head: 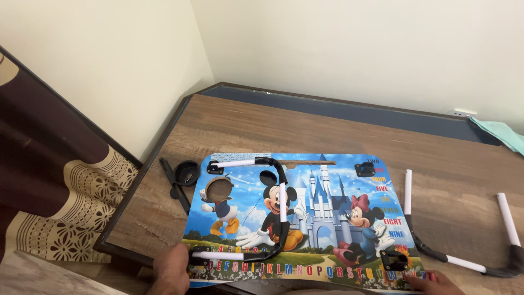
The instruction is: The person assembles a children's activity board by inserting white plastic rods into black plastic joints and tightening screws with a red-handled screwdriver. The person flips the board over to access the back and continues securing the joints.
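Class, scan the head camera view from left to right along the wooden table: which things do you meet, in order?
Patterned curtain → black round cup holder → left hand → colourful cartoon board → right hand → loose white and black leg frame → green cloth.

Hands [172, 267] on cartoon-printed board [316, 218]

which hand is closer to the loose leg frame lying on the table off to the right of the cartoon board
Right. The right hand sits at the board's near right corner, just below the loose leg frame; the left hand is at the near left corner.
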